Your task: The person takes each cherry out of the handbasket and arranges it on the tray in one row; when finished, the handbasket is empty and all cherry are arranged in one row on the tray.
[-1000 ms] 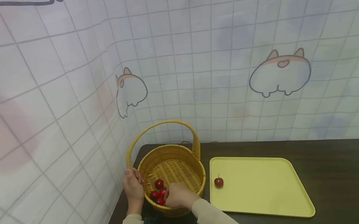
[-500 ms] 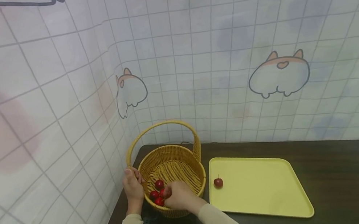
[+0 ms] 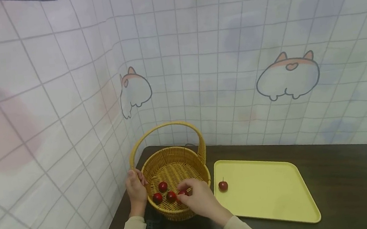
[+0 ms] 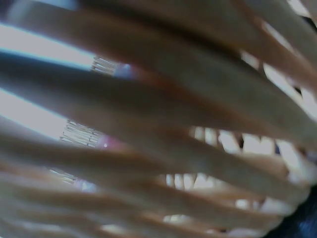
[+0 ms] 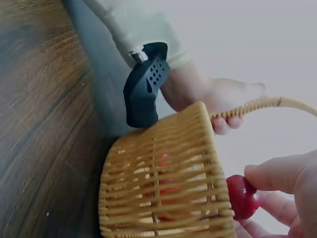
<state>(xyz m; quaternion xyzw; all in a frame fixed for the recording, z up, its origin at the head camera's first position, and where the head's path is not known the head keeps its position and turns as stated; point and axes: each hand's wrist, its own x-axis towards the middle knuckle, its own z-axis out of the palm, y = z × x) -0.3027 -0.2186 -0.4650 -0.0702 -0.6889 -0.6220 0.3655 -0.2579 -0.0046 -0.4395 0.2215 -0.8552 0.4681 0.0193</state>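
Observation:
My left hand (image 3: 136, 190) grips the base of the handle of a yellow-brown wicker basket (image 3: 177, 215) at its left side. Over the basket's right front part, my right hand (image 3: 200, 198) pinches a dark red cherry (image 3: 182, 193) between thumb and fingers. The right wrist view shows this cherry (image 5: 242, 197) just above the rim, with the thumb on one side. Three more cherries lie on the basket floor: one at the back (image 3: 162, 186), one at left (image 3: 157, 198), one nearer the middle (image 3: 171, 196). Blurred wicker strands (image 4: 158, 104) fill the left wrist view.
Right of the basket lies a flat yellow tray (image 3: 272, 191), with one stemmed cherry (image 3: 223, 186) near its left edge. Both stand on a dark wood table (image 3: 351, 179). A patterned cloth wall (image 3: 221, 88) rises behind and at the left.
My right hand has drawn one cherry away from the cluster, moving it right and up. My left hand keeps its hold on the basket handle.

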